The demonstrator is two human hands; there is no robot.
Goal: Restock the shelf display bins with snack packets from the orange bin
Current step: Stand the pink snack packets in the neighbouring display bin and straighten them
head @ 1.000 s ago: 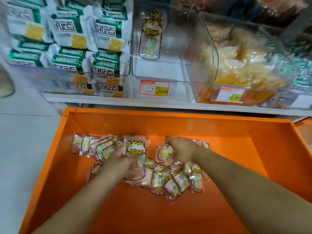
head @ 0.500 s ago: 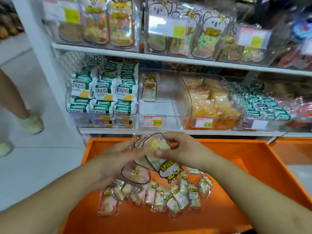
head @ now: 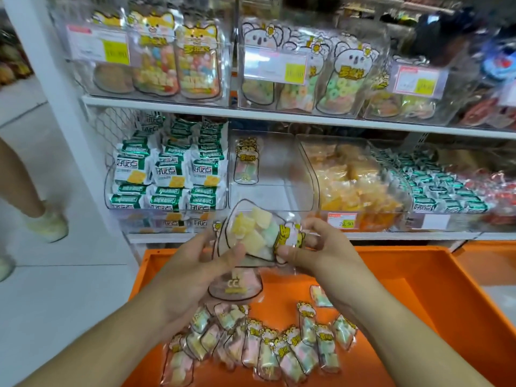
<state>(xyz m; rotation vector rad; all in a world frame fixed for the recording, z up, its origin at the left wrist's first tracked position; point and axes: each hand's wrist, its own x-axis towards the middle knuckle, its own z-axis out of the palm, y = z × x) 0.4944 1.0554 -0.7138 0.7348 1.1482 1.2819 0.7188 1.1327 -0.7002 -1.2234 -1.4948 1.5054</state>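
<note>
Both hands hold packets above the orange bin [head: 460,303]. Right hand [head: 318,247] pinches the label end of a top packet [head: 251,233]; left hand [head: 201,263] curls round its clear end and a second packet [head: 237,286] beneath. Top packet's long axis runs left-right, tilted. Target clear bin [head: 279,174] lies straight ahead, far, just above the grip; both hands about equally near. Count: two packets held, one standing packet [head: 246,160] in the clear bin, roughly a dozen loose packets [head: 279,350] in the orange bin, exact count unclear.
</note>
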